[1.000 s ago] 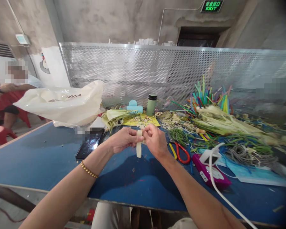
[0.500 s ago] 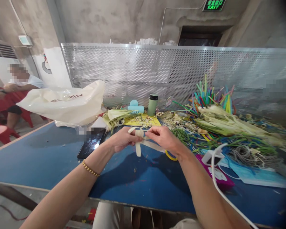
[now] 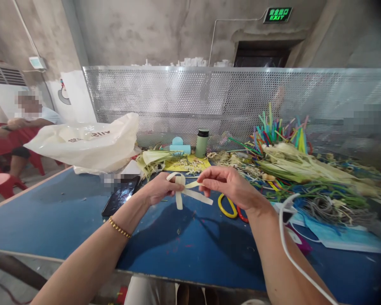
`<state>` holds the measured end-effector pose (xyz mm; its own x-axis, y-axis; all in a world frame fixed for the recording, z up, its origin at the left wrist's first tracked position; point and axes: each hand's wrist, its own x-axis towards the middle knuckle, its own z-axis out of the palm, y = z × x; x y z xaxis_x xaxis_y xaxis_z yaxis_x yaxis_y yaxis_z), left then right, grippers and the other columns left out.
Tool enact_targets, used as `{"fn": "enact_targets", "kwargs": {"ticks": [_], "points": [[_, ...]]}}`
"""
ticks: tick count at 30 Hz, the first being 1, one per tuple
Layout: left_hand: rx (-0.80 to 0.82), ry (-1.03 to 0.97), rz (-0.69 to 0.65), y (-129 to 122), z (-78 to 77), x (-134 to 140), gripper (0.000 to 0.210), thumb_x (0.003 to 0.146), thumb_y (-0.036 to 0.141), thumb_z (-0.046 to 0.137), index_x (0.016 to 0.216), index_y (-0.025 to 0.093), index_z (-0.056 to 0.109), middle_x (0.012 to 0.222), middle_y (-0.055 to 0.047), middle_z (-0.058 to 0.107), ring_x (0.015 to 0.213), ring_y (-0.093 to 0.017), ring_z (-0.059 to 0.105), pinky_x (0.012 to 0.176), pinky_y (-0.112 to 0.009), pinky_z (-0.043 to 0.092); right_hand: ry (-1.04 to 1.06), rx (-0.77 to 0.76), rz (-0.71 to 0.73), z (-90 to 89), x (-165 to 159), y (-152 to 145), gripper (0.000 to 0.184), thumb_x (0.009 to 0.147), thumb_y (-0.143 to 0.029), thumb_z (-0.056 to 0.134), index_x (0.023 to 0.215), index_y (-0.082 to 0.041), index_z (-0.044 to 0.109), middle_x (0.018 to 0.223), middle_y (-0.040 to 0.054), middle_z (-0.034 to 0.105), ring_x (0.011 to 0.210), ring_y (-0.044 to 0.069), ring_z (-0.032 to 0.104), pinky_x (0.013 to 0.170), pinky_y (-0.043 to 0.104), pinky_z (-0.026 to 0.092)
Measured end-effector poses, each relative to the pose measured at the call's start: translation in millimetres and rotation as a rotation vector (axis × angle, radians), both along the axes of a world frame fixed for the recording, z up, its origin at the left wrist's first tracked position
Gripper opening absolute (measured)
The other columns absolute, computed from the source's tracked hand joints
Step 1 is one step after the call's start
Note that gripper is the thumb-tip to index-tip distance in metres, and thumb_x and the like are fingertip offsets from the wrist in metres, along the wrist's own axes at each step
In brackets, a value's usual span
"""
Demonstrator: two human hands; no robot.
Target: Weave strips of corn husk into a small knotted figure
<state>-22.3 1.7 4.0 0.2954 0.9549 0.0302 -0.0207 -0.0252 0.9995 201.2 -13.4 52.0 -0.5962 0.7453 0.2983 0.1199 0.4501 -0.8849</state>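
Observation:
Over the middle of the blue table, my left hand (image 3: 161, 187) pinches a pale flat strip (image 3: 179, 199) that is looped and crossed on itself. One end of the strip hangs down, and another points right. My right hand (image 3: 220, 185) grips a further end of it between thumb and fingers. Whether this is one strip or two I cannot tell. Below my right hand lie scissors with yellow and red handles (image 3: 227, 206), partly hidden by my wrist.
A phone (image 3: 120, 197) and a big white plastic bag (image 3: 85, 144) are on the left. Behind stands a green bottle (image 3: 202, 144). Husks (image 3: 298, 165), coiled cords (image 3: 330, 207), a blue mask (image 3: 352, 233) and a white cable (image 3: 284, 237) crowd the right. Across the room sits a person (image 3: 34, 116).
My right hand has moved right, drawing away from my left hand with the strip end. More of the scissor handles shows now. The view has tilted slightly upward.

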Motion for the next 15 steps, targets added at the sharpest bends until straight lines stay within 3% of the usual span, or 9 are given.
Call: {"fn": "enact_targets", "kwargs": {"ticks": [3,6,9,11,15], "points": [[-0.01,-0.016,-0.025,-2.7,1.9,0.3,0.024,0.057,0.019,0.077,0.052,0.013,0.055,0.049,0.004,0.046,0.048,-0.006,0.041,0.049,-0.023,0.031,0.015,-0.058,0.164,1.9,-2.6,-6.8,0.035,0.081,-0.033,0.067,0.113,-0.019,0.065,0.102,0.0084,0.071,0.09,0.019,0.067,0.081,0.034,0.052],[-0.019,-0.027,-0.061,-4.7,3.2,0.8,0.023,0.057,0.021,0.078,0.054,0.012,0.056,0.052,0.003,0.048,0.05,-0.006,0.042,0.049,-0.023,0.031,0.023,-0.071,0.165,-1.0,-8.0,-7.7,0.034,0.081,-0.031,0.068,0.114,-0.021,0.066,0.1,0.0073,0.072,0.096,0.021,0.066,0.084,0.035,0.052],[-0.033,-0.014,-0.077,-5.4,3.0,1.8,0.023,0.057,0.021,0.078,0.056,0.012,0.057,0.054,0.003,0.049,0.051,-0.006,0.042,0.049,-0.022,0.03,0.095,0.003,0.045,-6.1,-16.2,-5.6,0.02,0.084,-0.034,0.065,0.094,-0.019,0.072,0.081,0.0044,0.071,0.073,0.015,0.066,0.071,0.03,0.053],[-0.034,0.001,-0.07,-5.2,2.2,1.9,0.022,0.057,0.02,0.078,0.056,0.012,0.057,0.055,0.003,0.05,0.05,-0.006,0.042,0.049,-0.022,0.03,0.142,0.079,-0.035,-9.2,-21.3,-4.2,0.02,0.083,-0.036,0.066,0.079,-0.018,0.071,0.074,0.0023,0.067,0.057,0.01,0.059,0.058,0.025,0.049],[0.005,0.043,-0.083,-3.6,0.1,0.3,0.024,0.059,0.02,0.077,0.054,0.013,0.054,0.051,0.004,0.046,0.047,-0.006,0.039,0.046,-0.023,0.028,0.09,0.069,-0.102,-14.2,-27.2,-2.8,0.023,0.082,-0.039,0.066,0.075,-0.017,0.068,0.061,-0.0013,0.059,0.044,0.007,0.048,0.042,0.022,0.039]]}}
